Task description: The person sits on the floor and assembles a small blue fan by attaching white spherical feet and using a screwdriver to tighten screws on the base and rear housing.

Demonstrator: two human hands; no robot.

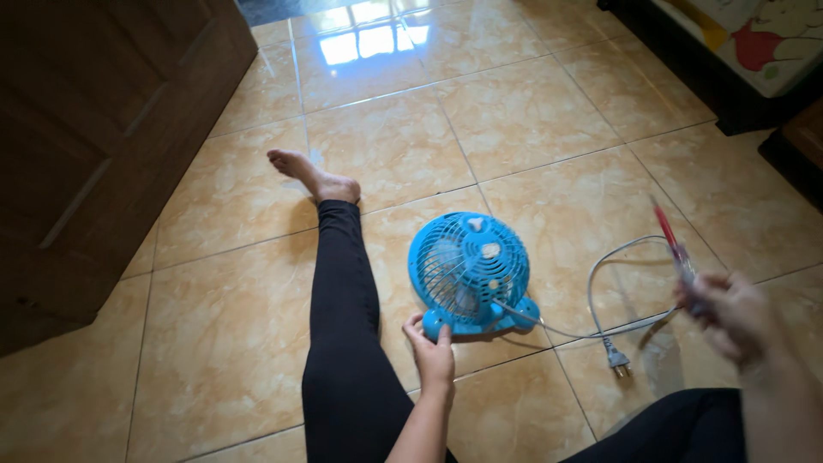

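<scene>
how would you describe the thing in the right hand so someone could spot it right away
Start at the blue table fan lying on the tan tiled floor, then follow its grey cord out to the right hand. That hand holds up a slim screwdriver with a red handle, blurred. It is the only red, thin, stick-like thing here.

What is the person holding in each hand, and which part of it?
The left hand grips the blue fan by its base. The right hand holds a red-handled screwdriver at its lower end; that hand is blurred.
</scene>
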